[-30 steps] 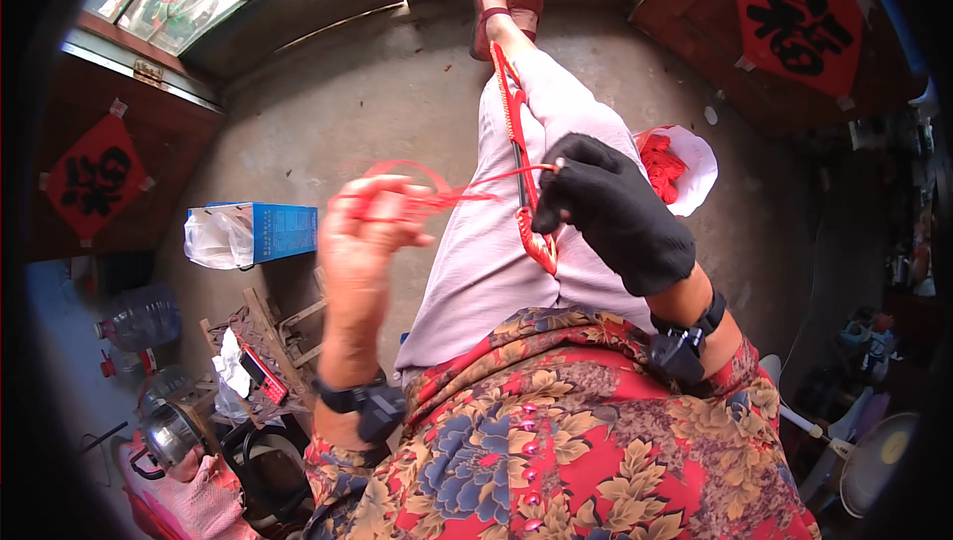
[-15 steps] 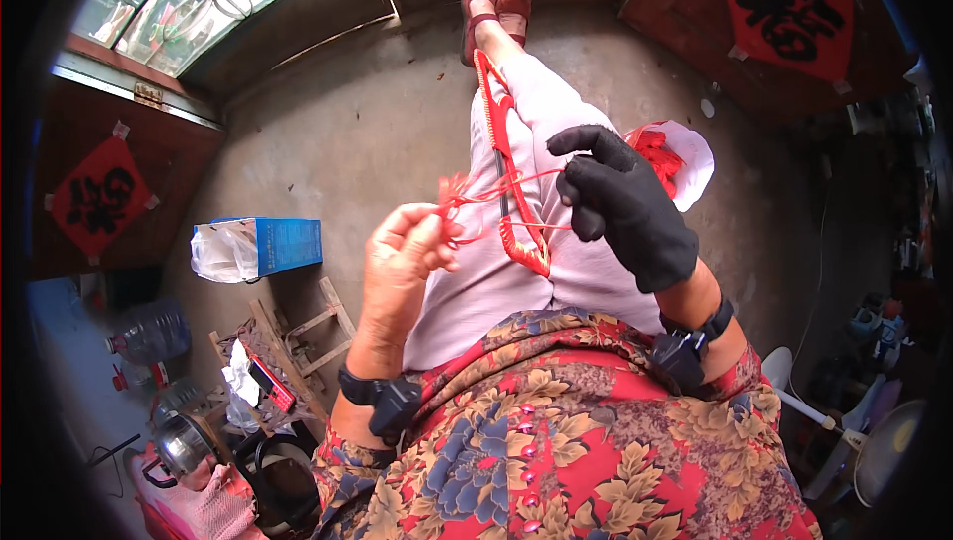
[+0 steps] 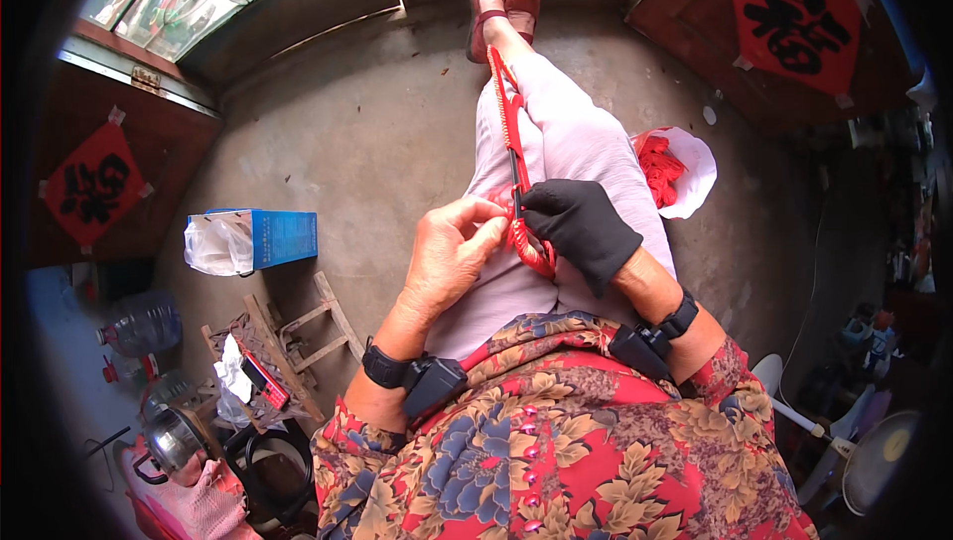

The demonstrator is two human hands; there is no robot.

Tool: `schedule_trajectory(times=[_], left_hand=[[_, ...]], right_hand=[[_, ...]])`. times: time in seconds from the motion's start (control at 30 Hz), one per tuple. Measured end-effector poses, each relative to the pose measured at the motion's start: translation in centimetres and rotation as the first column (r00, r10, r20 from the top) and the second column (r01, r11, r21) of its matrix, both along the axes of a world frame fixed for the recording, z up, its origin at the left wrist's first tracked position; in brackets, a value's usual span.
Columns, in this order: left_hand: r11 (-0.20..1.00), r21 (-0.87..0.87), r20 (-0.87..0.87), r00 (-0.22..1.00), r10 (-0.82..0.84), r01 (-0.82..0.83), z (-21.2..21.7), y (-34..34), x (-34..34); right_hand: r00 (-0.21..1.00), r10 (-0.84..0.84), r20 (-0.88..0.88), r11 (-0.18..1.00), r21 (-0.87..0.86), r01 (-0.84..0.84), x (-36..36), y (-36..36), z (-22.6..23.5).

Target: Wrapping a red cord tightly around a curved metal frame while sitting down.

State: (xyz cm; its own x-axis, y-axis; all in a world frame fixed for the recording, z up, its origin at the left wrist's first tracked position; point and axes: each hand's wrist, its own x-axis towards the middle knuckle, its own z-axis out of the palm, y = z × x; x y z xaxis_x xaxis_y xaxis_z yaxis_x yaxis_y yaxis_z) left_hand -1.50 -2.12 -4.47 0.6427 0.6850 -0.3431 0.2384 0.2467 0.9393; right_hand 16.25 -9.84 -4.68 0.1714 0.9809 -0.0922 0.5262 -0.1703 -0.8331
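Observation:
A long, narrow frame wrapped in red cord (image 3: 507,118), with a dark bar along part of it, lies lengthwise over my pale trousers (image 3: 566,118). My left hand (image 3: 447,254), bare, is closed in a pinch on thin red cord (image 3: 499,200) at the near part of the frame. Opposite it, my right hand (image 3: 584,227) in a black glove is closed against the dark bar. The gloved fingertips are partly hidden, but they also appear to be on the red cord. The frame's near end (image 3: 534,257) shows below the hands, tightly wound.
A white container (image 3: 695,178) holding red material (image 3: 658,169) is beside my right leg. To the left stand a blue box (image 3: 285,239) with a plastic bag and a small wooden stool (image 3: 323,327). A white fan (image 3: 882,461) is at the lower right.
My hands were apart above the frame with loops of red cord stretched between them. Both have come together at the frame, the right moving left and down, the left moving right.

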Motion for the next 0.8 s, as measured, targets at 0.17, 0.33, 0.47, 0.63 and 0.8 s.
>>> schedule_trajectory(times=[0.17,0.33,0.47,0.63,0.8], left_hand=[[0.972,-0.004,0.091,0.968,0.233,-0.233,1.0,1.0,-1.1],[0.908,-0.417,0.373,0.904,0.208,-0.036,2.9,0.8,-3.0],[0.781,-0.601,0.468,0.867,0.171,0.170,4.5,-0.5,-1.8],[0.525,-0.748,0.624,0.699,0.349,0.406,5.0,-1.7,0.0],[0.458,-0.861,0.492,0.584,0.645,0.220,4.9,-0.6,-2.3]], right_hand=[[0.972,-0.113,-0.208,0.978,0.150,0.146,1.3,-0.6,0.4],[0.454,-0.168,-0.875,0.935,0.004,0.354,2.5,-2.0,8.1],[0.012,0.123,-0.992,0.966,0.123,0.228,1.4,-4.1,12.5],[0.189,0.056,-0.980,0.985,0.086,0.151,0.5,-5.9,14.0],[0.527,-0.388,-0.756,0.911,-0.399,0.098,2.6,-4.9,8.5]])
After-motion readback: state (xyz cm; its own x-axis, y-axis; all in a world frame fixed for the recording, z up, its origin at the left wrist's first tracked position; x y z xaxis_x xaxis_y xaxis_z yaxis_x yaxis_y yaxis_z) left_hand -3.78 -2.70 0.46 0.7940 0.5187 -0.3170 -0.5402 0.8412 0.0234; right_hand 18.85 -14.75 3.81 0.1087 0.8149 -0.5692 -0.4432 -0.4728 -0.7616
